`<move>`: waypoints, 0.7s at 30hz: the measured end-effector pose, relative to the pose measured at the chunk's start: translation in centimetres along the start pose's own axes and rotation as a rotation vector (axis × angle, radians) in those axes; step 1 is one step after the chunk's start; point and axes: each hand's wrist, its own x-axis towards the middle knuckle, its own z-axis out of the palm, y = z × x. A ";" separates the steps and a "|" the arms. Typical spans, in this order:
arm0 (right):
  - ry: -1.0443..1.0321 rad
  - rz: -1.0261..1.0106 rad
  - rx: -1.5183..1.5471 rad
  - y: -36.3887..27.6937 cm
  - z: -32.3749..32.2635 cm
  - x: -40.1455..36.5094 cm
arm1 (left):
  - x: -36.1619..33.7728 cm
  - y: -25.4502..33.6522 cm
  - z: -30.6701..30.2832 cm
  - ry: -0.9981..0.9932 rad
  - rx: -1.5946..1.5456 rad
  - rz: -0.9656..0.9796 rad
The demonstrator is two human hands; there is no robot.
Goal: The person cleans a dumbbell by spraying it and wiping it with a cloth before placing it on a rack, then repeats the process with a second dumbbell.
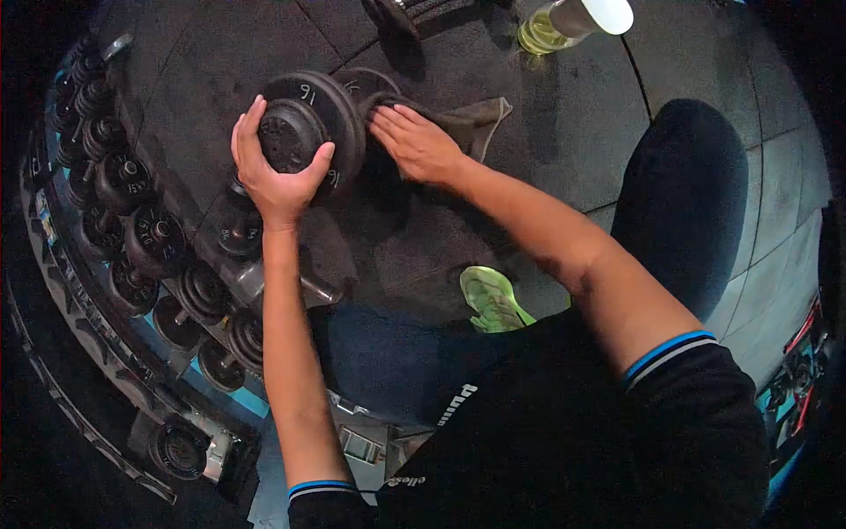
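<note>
A dark round dumbbell point(341, 115) marked 16 stands on the dark floor mat, one end facing up toward the camera. My left hand point(280, 176) is wrapped round the near end plate, thumb on the right and fingers on the left. Beside the dumbbell's far end, my right hand point(414, 144) lies with its fingers together, pressing a dark cloth point(476, 122) against the weight. Part of the cloth spreads out to the right beyond the fingers.
Several dumbbells point(154, 240) line a rack at the left. A bottle point(564, 26) with yellow-green liquid and a white top is at the upper right. Another weight point(394, 16) lies at the top. A yellow-green shoe point(493, 298) shows below my right hand.
</note>
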 end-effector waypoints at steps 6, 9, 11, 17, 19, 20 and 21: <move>0.007 -0.004 -0.025 0.9 -0.1 1.6 | -0.4 0.6 0.1 0.017 0.025 -0.020; 0.087 -0.017 -0.104 3.0 1.2 5.2 | -0.2 0.6 -0.2 0.010 0.049 0.010; 0.003 -0.216 -0.066 5.2 1.5 9.6 | -0.1 0.3 -0.2 -0.010 0.039 0.033; -0.199 -0.394 0.037 9.5 4.7 15.7 | 0.8 -1.7 -0.8 -0.089 -0.070 0.062; -0.064 -0.277 0.114 8.2 4.3 13.6 | 0.9 -2.5 -1.0 -0.117 -0.095 0.075; -0.063 -0.157 0.235 7.6 3.2 11.8 | 1.0 -2.7 -1.1 -0.143 -0.100 0.088; 0.002 -0.096 0.152 6.4 2.1 9.7 | 1.5 -3.0 -1.3 -0.158 -0.104 0.117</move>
